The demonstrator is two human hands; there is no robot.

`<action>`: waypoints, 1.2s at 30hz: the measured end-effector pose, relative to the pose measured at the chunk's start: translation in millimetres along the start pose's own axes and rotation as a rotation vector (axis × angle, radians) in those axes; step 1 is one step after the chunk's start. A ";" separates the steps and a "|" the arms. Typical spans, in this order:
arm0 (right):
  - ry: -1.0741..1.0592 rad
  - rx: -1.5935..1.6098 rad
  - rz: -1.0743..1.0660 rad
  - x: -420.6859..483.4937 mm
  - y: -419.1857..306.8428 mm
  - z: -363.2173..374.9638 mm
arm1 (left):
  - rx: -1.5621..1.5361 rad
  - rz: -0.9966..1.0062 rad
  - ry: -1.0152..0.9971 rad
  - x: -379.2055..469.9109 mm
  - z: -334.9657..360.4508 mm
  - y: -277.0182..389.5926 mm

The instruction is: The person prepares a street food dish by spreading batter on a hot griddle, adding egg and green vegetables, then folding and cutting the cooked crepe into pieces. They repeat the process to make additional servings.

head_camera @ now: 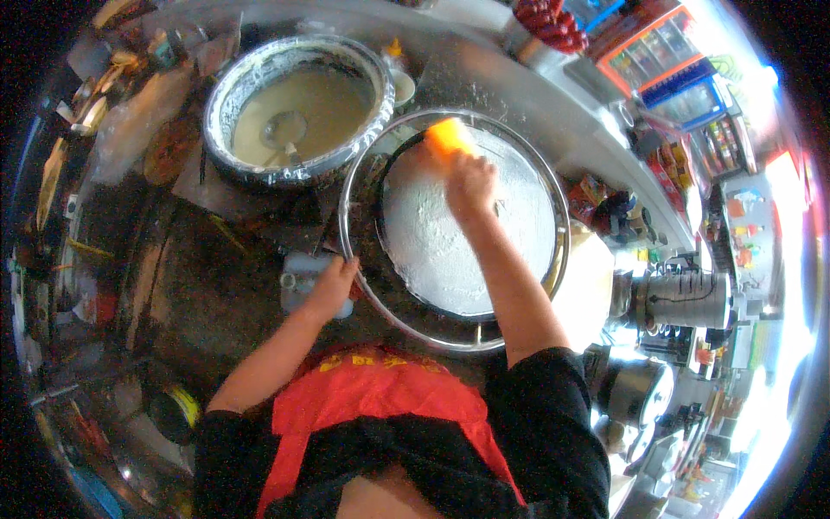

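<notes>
In my right hand (472, 185) is an orange-yellow scraper (449, 137), blurred, at the far part of a round griddle (441, 259). A thin whitish layer of what looks like batter covers the griddle's surface. Around the griddle runs a round metal rail (563, 201), wider than the plate. My left hand (334, 285) has its fingers around the rail's left side. Beneath that hand, a pale plastic container (299, 272) is partly covered. Left of the griddle, a large round vessel (217, 113) holds creamy batter (331, 97), with a ladle (285, 130) sunk in it.
A bottle with a yellow tip (394, 55) and a small white bowl (403, 87) stand behind the vessel. Metal pots (639, 389) and a stack of round metal containers (687, 298) are at the right. A metal counter edge (622, 136) curves along the far right.
</notes>
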State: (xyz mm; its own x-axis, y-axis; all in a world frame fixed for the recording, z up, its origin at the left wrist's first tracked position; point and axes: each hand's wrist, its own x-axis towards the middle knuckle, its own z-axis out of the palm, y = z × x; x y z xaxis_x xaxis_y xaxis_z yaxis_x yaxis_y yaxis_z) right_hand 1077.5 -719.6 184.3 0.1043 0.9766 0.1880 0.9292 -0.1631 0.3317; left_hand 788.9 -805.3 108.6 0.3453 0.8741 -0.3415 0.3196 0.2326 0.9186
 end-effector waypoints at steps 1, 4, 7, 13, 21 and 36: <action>0.058 0.023 -0.089 -5.5 -13.7 -4.7 | 0.032 -0.040 0.032 4.0 -7.8 16.1; 0.311 0.132 -0.252 -6.9 3.8 -0.2 | 0.102 -0.081 0.100 35.2 -20.4 31.9; 0.113 0.476 -0.207 0.5 66.6 -11.3 | 0.132 -0.130 0.119 75.3 -20.9 8.8; 0.155 0.502 -0.383 -87.6 135.6 -10.2 | 0.360 0.048 0.147 128.7 -35.5 42.9; 0.107 0.334 -0.269 -200.3 119.2 -26.7 | 0.275 -0.112 0.173 82.1 -15.1 55.0; 0.082 0.219 0.054 -179.9 30.6 -68.9 | -0.531 -0.189 -0.188 -48.4 39.3 -21.0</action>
State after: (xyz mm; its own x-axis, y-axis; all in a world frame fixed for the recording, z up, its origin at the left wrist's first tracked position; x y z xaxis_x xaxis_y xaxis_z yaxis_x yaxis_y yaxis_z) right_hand 1062.7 -909.9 224.3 0.1354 0.9511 0.2775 0.9787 -0.1720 0.1121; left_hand 800.2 -869.3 98.0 0.4909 0.7177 -0.4940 -0.0779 0.6009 0.7956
